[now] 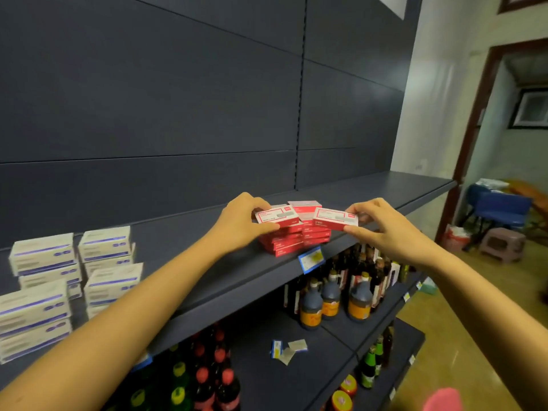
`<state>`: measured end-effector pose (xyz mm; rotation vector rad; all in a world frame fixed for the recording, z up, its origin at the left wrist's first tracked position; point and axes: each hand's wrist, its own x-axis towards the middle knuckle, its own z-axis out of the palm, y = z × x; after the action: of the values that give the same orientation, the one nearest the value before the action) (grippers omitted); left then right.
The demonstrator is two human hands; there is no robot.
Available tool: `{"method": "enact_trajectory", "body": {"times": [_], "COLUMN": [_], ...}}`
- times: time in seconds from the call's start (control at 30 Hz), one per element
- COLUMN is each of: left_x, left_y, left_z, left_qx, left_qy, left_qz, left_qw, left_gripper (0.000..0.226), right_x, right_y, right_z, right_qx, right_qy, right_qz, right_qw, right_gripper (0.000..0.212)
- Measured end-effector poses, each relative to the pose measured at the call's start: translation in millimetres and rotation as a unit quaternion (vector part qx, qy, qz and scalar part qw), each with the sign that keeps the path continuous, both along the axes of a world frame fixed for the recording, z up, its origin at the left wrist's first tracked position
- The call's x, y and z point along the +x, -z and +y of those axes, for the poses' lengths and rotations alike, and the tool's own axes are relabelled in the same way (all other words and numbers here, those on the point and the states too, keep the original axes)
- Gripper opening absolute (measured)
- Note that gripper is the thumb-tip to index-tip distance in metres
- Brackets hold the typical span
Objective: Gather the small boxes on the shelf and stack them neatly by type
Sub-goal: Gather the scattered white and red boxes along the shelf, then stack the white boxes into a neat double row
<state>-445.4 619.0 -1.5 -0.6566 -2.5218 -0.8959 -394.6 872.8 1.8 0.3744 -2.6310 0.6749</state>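
Note:
Two stacks of small red boxes (pixel 286 243) stand side by side on the dark shelf (pixel 237 274), near its front edge. My left hand (pixel 241 223) grips the top red box of the left stack (pixel 277 217) between thumb and fingers. With my right hand (pixel 378 226) I pinch another red box (pixel 335 218), held over the right stack. A further red box (pixel 305 206) lies behind the two. Stacks of white boxes with purple stripes (pixel 59 280) sit at the shelf's left end.
A blue price tag (pixel 310 259) hangs on the shelf edge. Lower shelves hold dark sauce bottles (pixel 332 295), red-capped bottles (pixel 213 378) and loose labels (pixel 289 348). At the right are a blue chair (pixel 501 209) and a small stool (pixel 502 243) by a doorway.

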Motion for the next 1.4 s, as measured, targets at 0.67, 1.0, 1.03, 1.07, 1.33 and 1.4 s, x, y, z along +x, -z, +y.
{"method": "enact_trajectory", "body": {"times": [0.67, 1.0, 1.03, 1.07, 1.33, 1.4], "left_x": [-9.3, 64.9, 75.2, 85.8, 155.6, 164.1], "left_y": [14.2, -2.0, -3.4, -4.3, -2.8, -1.5], "left_z": [37.8, 3.6, -2.3, -9.2, -77.1, -94.9], "left_qx": [0.023, -0.025, -0.020, -0.013, 0.040, 0.054], "left_qy": [-0.165, -0.301, -0.318, -0.334, -0.433, -0.442], "left_qz": [0.050, 0.093, 0.095, 0.094, 0.084, 0.083], "left_qw": [0.985, 0.949, 0.943, 0.938, 0.897, 0.892], "left_gripper": [0.023, 0.012, 0.011, 0.011, 0.008, 0.009], "right_x": [-125.0, -102.7, -96.8, -90.9, -63.6, -62.1], "right_y": [15.3, 13.8, 10.5, 7.7, 6.9, 8.2], "right_z": [34.1, -9.0, -21.3, -34.4, -131.3, -153.1], "right_qx": [0.025, -0.081, -0.080, -0.077, -0.035, -0.030], "right_qy": [-0.185, -0.285, -0.311, -0.336, -0.444, -0.452], "right_qz": [-0.028, 0.140, 0.143, 0.143, 0.113, 0.102], "right_qw": [0.982, 0.945, 0.936, 0.928, 0.888, 0.886], "right_gripper": [0.041, 0.036, 0.034, 0.033, 0.028, 0.028]}}
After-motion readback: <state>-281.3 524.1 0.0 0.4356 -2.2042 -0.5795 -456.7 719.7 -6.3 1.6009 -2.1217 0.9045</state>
